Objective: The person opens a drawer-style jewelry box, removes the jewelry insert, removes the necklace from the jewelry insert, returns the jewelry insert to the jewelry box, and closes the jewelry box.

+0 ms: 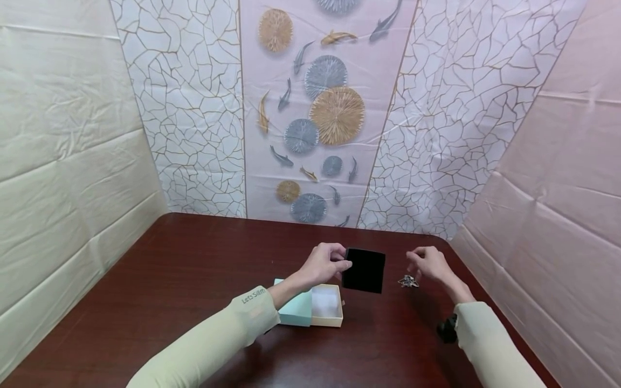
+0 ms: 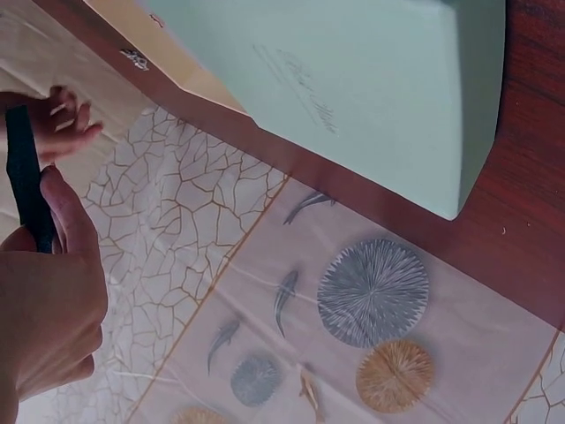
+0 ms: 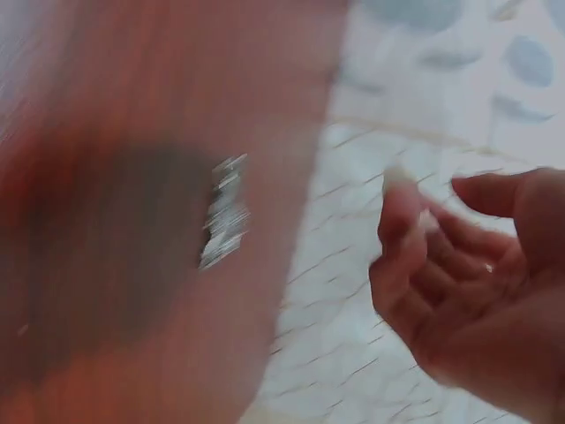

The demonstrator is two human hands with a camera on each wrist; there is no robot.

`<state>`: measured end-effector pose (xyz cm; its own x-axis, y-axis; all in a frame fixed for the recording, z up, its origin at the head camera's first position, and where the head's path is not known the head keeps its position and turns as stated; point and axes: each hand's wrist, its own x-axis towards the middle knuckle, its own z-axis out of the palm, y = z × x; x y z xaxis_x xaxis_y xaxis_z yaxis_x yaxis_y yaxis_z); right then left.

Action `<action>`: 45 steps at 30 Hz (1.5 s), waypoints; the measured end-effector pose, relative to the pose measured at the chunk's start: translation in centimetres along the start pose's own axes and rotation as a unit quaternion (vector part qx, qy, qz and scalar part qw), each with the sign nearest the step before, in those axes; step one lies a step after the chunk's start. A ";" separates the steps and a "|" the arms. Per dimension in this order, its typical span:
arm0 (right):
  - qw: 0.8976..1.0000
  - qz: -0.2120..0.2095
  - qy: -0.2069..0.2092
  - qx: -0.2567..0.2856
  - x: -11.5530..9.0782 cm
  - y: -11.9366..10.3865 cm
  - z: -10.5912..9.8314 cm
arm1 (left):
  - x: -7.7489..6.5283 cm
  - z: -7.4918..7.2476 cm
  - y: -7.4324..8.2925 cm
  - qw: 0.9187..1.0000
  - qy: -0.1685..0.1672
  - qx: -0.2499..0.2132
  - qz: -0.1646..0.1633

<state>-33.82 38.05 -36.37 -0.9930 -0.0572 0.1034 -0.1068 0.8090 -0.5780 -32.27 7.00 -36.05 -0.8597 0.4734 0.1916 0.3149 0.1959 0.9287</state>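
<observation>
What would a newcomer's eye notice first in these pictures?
Probably the black square the left hand holds above the table. Next, perhaps, the pale green box with its drawer partly out, lower left of the square in the head view, and the silvery cluster lying near the right hand.

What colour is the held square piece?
The square piece is black, clearest in the head view.

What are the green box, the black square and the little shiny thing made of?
The green box looks like smooth, matte cardboard: flat sides, crisp edges, printed writing. The black square in the left hand might be foam or felt, because it's dull with no shine. The shiny thing is probably polished metal, since it glints silver; too small to be sure.
</observation>
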 end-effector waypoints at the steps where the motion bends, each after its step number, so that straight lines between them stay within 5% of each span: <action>1: 0.999 -0.013 -0.010 0.028 0.0 -0.7 -0.2 | 0.0 -0.1 0.0 1.000 0.000 0.003 0.001; 6: 0.986 -0.046 -0.091 0.135 -0.1 -4.4 -0.7 | 0.3 -0.3 0.0 1.000 0.002 0.008 -0.005; 14: 0.969 -0.102 -0.200 0.098 -0.5 -8.0 0.3 | 0.6 -0.8 -0.3 0.999 0.029 0.019 -0.001; 16: 0.967 -0.106 -0.209 0.100 -0.4 -8.2 0.7 | 0.6 -1.1 -0.5 1.000 0.016 0.020 -0.007; 19: 0.965 -0.109 -0.216 0.104 -0.4 -8.2 1.2 | 0.2 -1.9 -1.0 0.996 -0.032 0.083 -0.020; 22: 0.963 -0.108 -0.227 0.099 -0.3 -8.1 2.0 | -0.7 -3.1 -1.5 0.972 -0.115 0.198 -0.044; 25: 0.960 -0.111 -0.242 0.086 -0.3 -8.1 2.9 | -2.1 -4.0 -1.9 0.915 -0.202 0.341 -0.070; 28: 0.957 -0.113 -0.255 0.079 -0.2 -8.1 3.9 | -3.4 -4.4 -2.4 0.852 -0.251 0.449 -0.097; 30: 0.955 -0.112 -0.262 0.079 -0.2 -8.1 4.5 | -4.0 -4.5 -2.6 0.830 -0.256 0.483 -0.114; 33: 0.952 -0.107 -0.274 0.086 -0.1 -8.2 5.2 | -4.4 -4.5 -3.0 0.820 -0.246 0.500 -0.128; 45: 0.951 -0.087 -0.288 0.071 -0.4 -9.2 7.1 | -4.1 -4.5 -2.9 0.829 -0.219 0.501 -0.121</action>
<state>-32.77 26.51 -36.88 -0.8182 -0.5268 -0.2303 -0.2368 0.6738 -0.7000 -31.45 0.57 -38.08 -0.7874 0.5389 -0.2995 0.5181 0.8417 0.1521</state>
